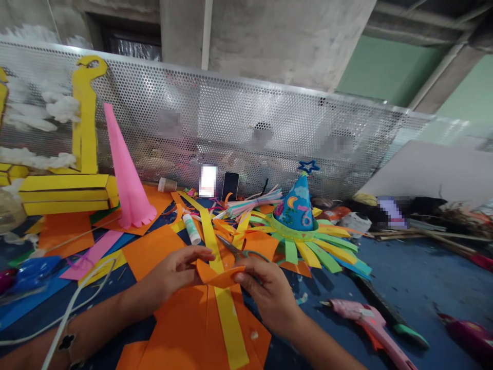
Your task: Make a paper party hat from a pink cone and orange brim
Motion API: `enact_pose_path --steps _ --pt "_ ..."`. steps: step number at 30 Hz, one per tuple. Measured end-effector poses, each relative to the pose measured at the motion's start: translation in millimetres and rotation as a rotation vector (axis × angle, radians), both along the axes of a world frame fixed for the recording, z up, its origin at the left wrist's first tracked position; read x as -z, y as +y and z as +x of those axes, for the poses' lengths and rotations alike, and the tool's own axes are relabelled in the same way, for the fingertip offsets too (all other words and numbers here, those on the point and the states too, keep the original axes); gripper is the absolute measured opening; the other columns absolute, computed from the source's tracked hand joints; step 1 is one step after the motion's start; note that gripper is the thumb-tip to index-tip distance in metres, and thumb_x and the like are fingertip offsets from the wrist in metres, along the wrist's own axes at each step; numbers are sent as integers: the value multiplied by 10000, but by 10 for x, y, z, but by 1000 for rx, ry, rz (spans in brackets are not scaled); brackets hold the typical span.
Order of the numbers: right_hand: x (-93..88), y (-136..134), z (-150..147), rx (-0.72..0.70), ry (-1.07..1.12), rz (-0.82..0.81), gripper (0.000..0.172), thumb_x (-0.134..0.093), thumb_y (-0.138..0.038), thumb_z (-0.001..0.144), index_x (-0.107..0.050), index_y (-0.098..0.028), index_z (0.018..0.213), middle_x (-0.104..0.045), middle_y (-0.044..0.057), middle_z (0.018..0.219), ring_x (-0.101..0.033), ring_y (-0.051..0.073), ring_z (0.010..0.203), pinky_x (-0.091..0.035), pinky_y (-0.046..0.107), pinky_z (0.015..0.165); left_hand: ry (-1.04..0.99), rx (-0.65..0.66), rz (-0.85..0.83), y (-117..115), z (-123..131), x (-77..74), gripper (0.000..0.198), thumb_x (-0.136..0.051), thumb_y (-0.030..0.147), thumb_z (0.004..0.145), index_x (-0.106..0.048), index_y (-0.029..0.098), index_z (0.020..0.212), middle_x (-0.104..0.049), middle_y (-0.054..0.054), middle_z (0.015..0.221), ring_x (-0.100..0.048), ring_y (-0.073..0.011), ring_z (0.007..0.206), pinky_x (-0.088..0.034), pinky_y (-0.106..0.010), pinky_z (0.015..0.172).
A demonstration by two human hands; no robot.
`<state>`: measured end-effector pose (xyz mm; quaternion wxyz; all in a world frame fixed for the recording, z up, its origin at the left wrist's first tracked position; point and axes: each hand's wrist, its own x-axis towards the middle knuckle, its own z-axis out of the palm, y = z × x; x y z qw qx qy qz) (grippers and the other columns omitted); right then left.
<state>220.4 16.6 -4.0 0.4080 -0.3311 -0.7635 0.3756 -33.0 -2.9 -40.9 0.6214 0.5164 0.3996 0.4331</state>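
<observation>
An orange foam strip (219, 276) is bent into a shallow curve between my two hands. My left hand (185, 267) has its fingers closed at the strip's left end. At the right end my right hand (264, 288) pinches it between thumb and fingers. Beneath lies a long yellow strip (233, 329), running across orange sheets (181, 334). Scissors (239, 249) rest just beyond my right hand, their handles partly behind it. A glue stick (191, 229) lies past my left hand.
A decorated blue cone hat (296, 208) with a fringe of coloured strips stands ahead right. A pink cone (129, 180) and a yellow box shape (69, 192) stand left. A pink glue gun (365, 318) lies at right. A white cable (73, 298) crosses my left forearm.
</observation>
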Motion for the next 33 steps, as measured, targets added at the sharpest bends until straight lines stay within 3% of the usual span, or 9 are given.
enact_pose_path --steps 3,8,15,18,21,23,26,30,33 --pt "-59 -23 8 -38 -103 100 170 -674 -324 996 -816 -241 955 -814 17 848 -733 165 759 -506 246 698 -200 71 -50 -11 -7 25 529 -780 488 825 -707 312 1318 -609 -89 1496 -510 -353 1399 -522 -444 1021" --pt "-47 -65 -43 -63 -148 150 124 -713 -254 972 -827 -270 1018 -840 18 905 -781 185 797 -561 256 722 -166 159 61 -84 61 1 688 -884 450 780 -649 309 1411 -519 -111 1598 -318 -365 1562 -287 -547 1247" --pt "67 -63 -106 -59 -139 253 159 -749 -301 969 -833 -282 1103 -761 63 1003 -721 208 923 -572 314 802 -238 252 172 -209 220 36 757 -916 276 780 -581 336 1456 -525 -104 1587 -422 -329 1520 -288 -505 1253" --pt "122 -77 -133 14 -156 229 225 -806 -290 919 -789 -270 1142 -716 27 907 -674 189 836 -540 302 755 -189 159 148 -233 273 15 712 -885 280 808 -562 314 1442 -640 -110 1424 -535 -297 1412 -384 -437 1167" --pt "140 -85 -149 88 -133 158 260 -851 -315 858 -719 -225 1064 -691 -2 849 -622 160 734 -500 272 675 -125 87 78 -210 291 -23 643 -881 330 785 -581 265 1351 -709 -86 1164 -664 -260 1117 -481 -371 947" --pt "139 -82 -147 94 -157 112 227 -827 -386 879 -686 -209 887 -666 -13 761 -588 141 656 -455 251 600 -43 52 79 -183 284 -30 515 -881 350 761 -623 226 1188 -687 -58 1037 -645 -231 987 -471 -332 836" --pt "142 -85 -149 46 -200 139 392 -758 -506 936 -655 -205 708 -635 -16 646 -569 130 592 -408 249 555 55 20 115 -170 282 -5 426 -880 408 731 -599 202 976 -615 -21 918 -569 -194 876 -426 -294 733" --pt "119 -122 -173 -58 -211 259 349 -700 -503 988 -722 -221 784 -721 13 742 -654 155 680 -456 268 623 147 71 118 -226 305 24 418 -837 484 790 -542 201 878 -507 35 787 -448 -135 739 -360 -260 645" --pt "38 -107 -141 -78 -272 325 220 -588 -361 1065 -744 -231 978 -772 45 909 -700 194 847 -509 310 752 113 95 96 -252 281 -10 422 -776 534 860 -505 213 904 -532 37 806 -498 -135 733 -417 -254 656"
